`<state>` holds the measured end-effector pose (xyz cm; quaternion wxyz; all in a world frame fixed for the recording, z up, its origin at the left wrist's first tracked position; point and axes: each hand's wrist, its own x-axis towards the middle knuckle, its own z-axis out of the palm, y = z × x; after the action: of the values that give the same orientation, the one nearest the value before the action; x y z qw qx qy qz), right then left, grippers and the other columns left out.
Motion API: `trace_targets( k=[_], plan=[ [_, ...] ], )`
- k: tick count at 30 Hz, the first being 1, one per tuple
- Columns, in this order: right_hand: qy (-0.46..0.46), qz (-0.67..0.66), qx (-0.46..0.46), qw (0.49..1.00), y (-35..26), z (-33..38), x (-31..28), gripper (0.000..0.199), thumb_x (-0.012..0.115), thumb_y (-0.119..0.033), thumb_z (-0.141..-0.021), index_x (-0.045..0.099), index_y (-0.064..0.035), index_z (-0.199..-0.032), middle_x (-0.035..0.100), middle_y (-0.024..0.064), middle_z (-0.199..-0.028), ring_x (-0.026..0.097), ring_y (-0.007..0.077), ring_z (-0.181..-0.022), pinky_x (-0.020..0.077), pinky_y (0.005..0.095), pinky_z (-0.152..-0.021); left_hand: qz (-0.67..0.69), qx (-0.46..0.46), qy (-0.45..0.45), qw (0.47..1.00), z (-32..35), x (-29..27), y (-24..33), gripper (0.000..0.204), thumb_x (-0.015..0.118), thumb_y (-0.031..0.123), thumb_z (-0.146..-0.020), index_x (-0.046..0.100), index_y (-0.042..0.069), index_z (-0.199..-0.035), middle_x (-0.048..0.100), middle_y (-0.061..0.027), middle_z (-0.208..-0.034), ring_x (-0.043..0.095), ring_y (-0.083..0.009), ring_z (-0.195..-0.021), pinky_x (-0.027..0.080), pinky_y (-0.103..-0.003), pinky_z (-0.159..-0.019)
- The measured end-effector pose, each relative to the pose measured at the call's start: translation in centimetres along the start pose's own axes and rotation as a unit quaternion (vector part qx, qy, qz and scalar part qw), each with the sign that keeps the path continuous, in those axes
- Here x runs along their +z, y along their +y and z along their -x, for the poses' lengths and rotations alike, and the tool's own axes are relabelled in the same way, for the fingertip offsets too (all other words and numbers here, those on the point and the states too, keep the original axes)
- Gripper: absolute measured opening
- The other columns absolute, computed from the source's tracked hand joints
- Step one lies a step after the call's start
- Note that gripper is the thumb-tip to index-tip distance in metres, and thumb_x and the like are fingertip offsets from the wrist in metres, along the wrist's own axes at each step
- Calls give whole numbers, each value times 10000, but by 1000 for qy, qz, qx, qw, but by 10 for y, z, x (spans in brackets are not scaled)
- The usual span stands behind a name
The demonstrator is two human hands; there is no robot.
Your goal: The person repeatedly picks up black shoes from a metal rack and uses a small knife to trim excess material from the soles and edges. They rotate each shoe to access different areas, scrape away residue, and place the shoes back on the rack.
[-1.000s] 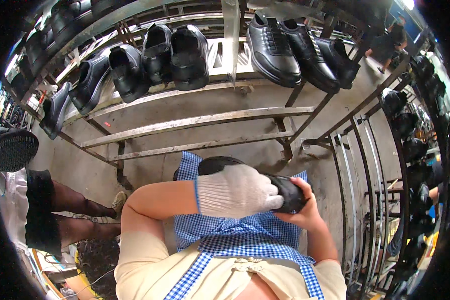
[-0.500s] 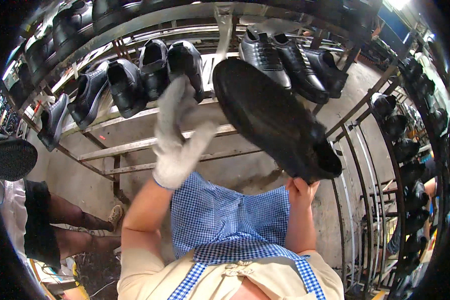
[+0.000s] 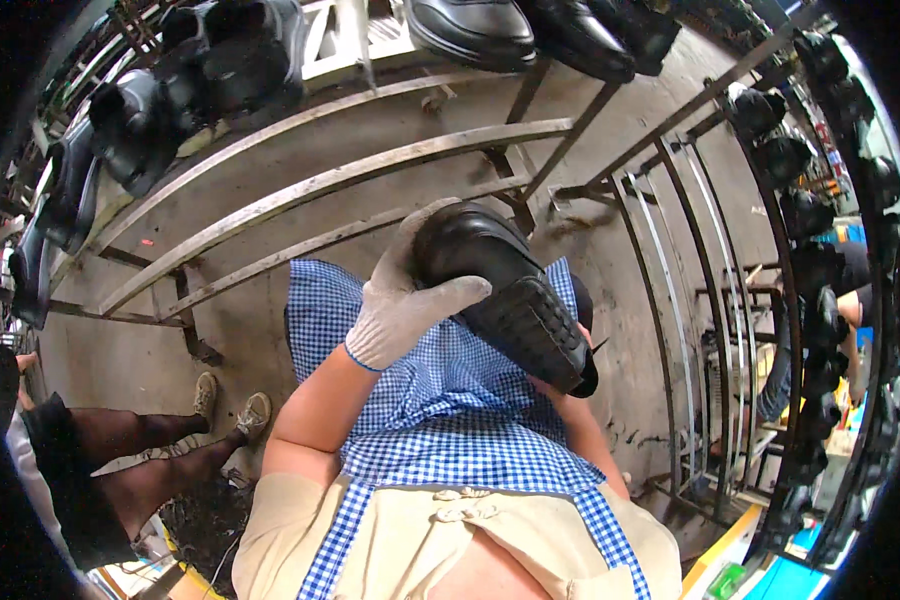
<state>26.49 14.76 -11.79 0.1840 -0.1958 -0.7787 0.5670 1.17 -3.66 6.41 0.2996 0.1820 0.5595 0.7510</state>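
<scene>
In front of my apron, a black lace-up shoe (image 3: 505, 285) is held with its toe up to the left and its laced upper facing me. My left hand (image 3: 402, 300), in a white knitted glove, is closed around the toe, thumb across the upper. My bare right hand (image 3: 550, 392) is at the heel end, mostly hidden behind the shoe; a finger shows beside the collar. Both hands support the same shoe.
Ahead stands a metal rack (image 3: 320, 185) with black shoes (image 3: 470, 32) along its upper shelf. Another shoe rack (image 3: 795, 300) curves along the right. At the left is another person's leg (image 3: 160, 490), close to me. A blue-checked apron (image 3: 450, 400) covers my front.
The shoe has come down and closer to my body, turning from sole-side view to its laced upper. My left hand, free before, now grips the toe. The view has tilted downward.
</scene>
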Motion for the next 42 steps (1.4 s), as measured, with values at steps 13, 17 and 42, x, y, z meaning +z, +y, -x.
trace_targets(
  k=[13,17,42],
  plan=[
    [-112,-70,200,971,-6,3,-11,934,924,-214,-642,439,-95,-1431,497,93,-1425,491,256,-1289,366,410,-1108,-106,69,49,991,-10,-3,-3,865,895,210,-675,448,52,-1398,599,-118,-1265,583,-214,-1172,470,-345,-1027],
    [-75,-153,11,985,-21,-33,-10,1091,961,-212,-562,367,-76,-1468,470,89,-1424,463,270,-1313,343,420,-1125,-69,89,68,991,-16,-20,30,797,844,147,-721,436,34,-1396,602,-114,-1259,583,-195,-1167,470,-340,-1014],
    [-101,-134,-220,961,-251,-269,129,767,724,-289,-903,302,-120,-1521,635,147,-1157,610,151,-942,499,278,-802,104,184,147,966,-54,-22,69,832,676,229,-876,205,125,-1554,468,-121,-1412,549,-268,-1219,514,-381,-960]
  ],
)
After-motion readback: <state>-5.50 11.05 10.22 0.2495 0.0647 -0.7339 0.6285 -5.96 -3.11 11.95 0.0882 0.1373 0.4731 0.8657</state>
